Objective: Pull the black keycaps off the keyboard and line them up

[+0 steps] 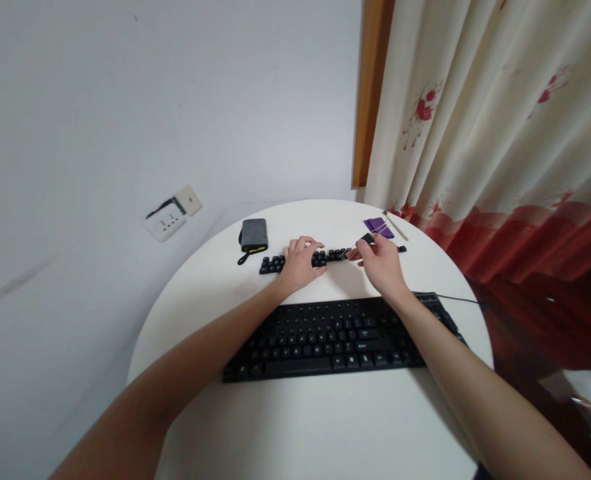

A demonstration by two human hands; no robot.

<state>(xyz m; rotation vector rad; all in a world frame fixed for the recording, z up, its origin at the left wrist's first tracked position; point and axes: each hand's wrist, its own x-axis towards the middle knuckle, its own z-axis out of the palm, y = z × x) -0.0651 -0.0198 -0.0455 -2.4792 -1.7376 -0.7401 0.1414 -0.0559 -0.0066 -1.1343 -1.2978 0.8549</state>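
Several loose black keycaps (pixel 336 255) form a row across the white round table. Over the left part of that row rests my left hand (pixel 299 263), thumb and fingers apart on either side of some caps; whether it presses on them I cannot tell. My right hand (pixel 381 261) is closed on a small tool (pixel 367 238) with a dark end and thin pale prongs, which looks like a keycap puller. Its prongs reach the caps near the middle of the row. Nearer to me lies a black keyboard (pixel 320 333), partly without caps and partly hidden by my forearms.
A grey pouch (pixel 254 234) with a black loop lies at the back left. At the back right are a folded purple cloth (pixel 379 227) and a slim brush-like stick (pixel 396 227). The keyboard cable (pixel 458 299) runs off the right edge. Wall and curtain (pixel 425 147) stand behind.
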